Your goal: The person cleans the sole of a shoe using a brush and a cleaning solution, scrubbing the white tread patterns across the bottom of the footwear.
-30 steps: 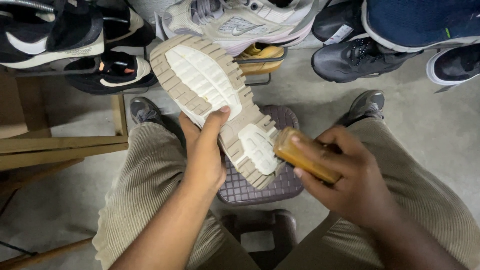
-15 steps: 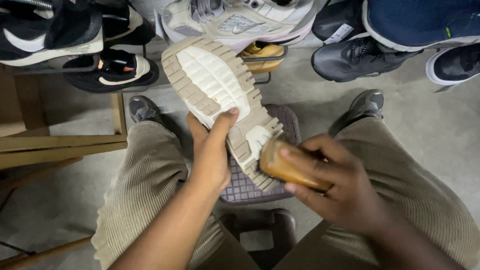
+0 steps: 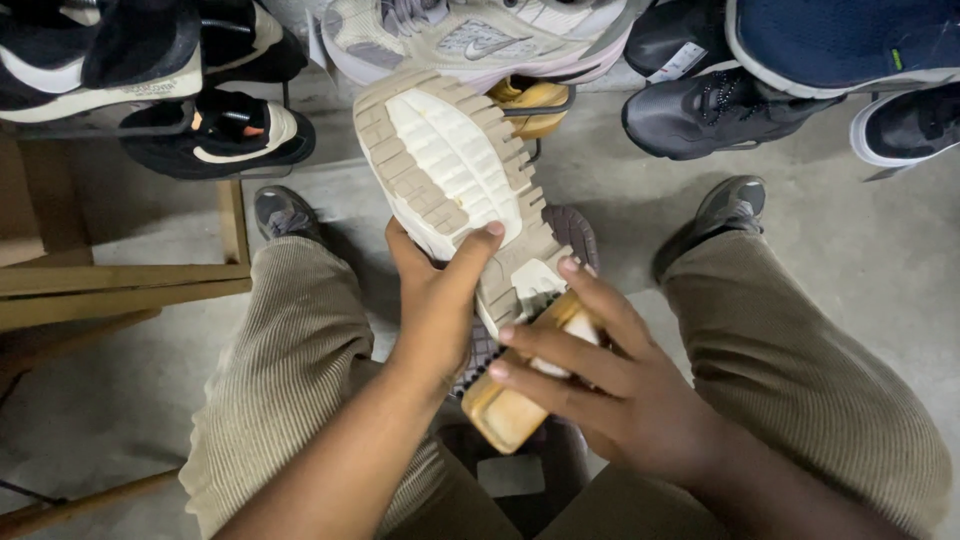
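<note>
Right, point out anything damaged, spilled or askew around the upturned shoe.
Nothing stands out. The left hand holds the beige lugged-sole shoe sole-up; the right hand presses a wooden brush against its heel. No visible tears or spills.

A small white rectangular paper tag with a red stripe (image 3: 679, 62) sticks up from the collar of the black lace-up sneaker (image 3: 715, 110) at the upper right. At the far left stands a plain brown cardboard box (image 3: 22, 205), its faces bare.
</note>
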